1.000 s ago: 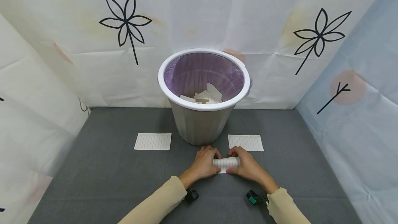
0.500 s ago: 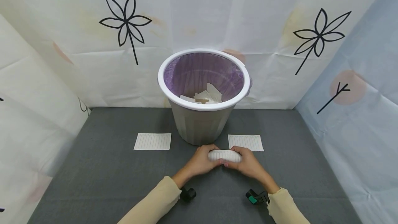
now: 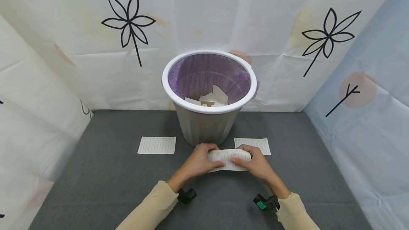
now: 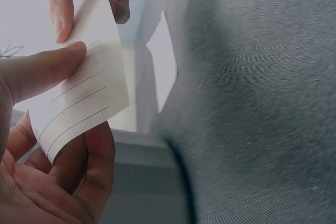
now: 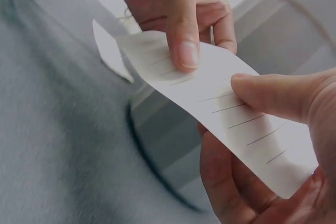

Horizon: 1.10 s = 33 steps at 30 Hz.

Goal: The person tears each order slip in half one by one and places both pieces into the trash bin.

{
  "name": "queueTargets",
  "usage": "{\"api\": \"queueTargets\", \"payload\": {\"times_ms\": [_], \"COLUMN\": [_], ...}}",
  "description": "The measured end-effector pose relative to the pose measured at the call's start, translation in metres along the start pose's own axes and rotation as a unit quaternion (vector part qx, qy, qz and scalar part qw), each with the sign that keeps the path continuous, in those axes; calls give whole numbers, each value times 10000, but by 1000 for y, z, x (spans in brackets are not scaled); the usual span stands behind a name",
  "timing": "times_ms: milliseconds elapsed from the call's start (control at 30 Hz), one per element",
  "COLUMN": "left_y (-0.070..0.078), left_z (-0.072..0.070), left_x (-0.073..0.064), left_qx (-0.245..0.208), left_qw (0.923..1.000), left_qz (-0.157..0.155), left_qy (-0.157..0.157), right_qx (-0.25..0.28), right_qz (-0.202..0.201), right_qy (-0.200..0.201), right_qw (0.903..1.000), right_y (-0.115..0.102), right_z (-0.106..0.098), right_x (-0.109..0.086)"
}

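Lined paper strip (image 3: 225,155) in both hands, lifted off the table, right in front of the bin's base. Strip bends rather than lying flat; right end curls over in the head view, printed lines face up. Left hand (image 3: 199,160) pinches one end: thumb on top, fingers curled underneath. Right hand (image 3: 255,162) grips the other end the same way, thumb pressed on the lined face, fingers bent below. Both thumb tips sit near each other on the strip, apart, not touching.

Just past the right hand, flat on the table, right-hand slip (image 3: 257,145), lined too; fingers overlap its near edge in the head view, contact can't be told. Left-hand slip (image 3: 157,145) lies flat, well apart from the left hand, left of the bin.

Bin (image 3: 207,127) stands upright behind the strip, between the two slips: grey body, white rim, purple liner (image 3: 207,70). Paper pieces (image 3: 219,95) inside, some tilted up.

Table (image 3: 105,173) has a dark grey cover. Cream sleeves (image 3: 153,201) on both arms, black wrist device (image 3: 267,202) with green patch at the right wrist. Behind, pale backdrop (image 3: 198,17) with black flower drawings (image 3: 129,20).
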State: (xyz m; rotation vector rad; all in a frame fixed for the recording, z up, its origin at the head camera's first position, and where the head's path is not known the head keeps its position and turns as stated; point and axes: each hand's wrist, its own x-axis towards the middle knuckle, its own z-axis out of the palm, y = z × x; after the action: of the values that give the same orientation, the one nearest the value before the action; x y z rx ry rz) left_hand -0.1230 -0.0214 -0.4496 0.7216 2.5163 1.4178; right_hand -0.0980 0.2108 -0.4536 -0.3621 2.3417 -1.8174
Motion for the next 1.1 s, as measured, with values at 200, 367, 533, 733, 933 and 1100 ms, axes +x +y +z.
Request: {"api": "queueTargets", "payload": {"times_ms": [200, 367, 533, 733, 933, 1100], "left_y": [12, 25, 38, 53, 63, 69], "left_z": [-16, -34, -51, -68, -78, -82], "left_x": [-4, -7, -12, -18, -21, -19], "left_qx": [-135, -253, -236, -276, -981, -1848], "left_qw": [9996, 9988, 9985, 9977, 9922, 9769], "left_qz": [206, 358, 483, 591, 523, 628], "left_qy": [-137, -204, -121, 198, 570, 872], "right_qx": [256, 429, 693, 1023, 1005, 1119], "right_qz": [-104, -238, -454, -829, -1002, -1250], "right_qy": [95, 112, 85, 141, 457, 652], "right_qw": [9996, 9987, 9965, 9912, 9888, 9837], "right_y": [-12, -24, -37, -54, -75, -92], "right_z": [1, 3, 5, 7, 14, 19], "right_x": [0, -2, -3, -2, 2, 6]}}
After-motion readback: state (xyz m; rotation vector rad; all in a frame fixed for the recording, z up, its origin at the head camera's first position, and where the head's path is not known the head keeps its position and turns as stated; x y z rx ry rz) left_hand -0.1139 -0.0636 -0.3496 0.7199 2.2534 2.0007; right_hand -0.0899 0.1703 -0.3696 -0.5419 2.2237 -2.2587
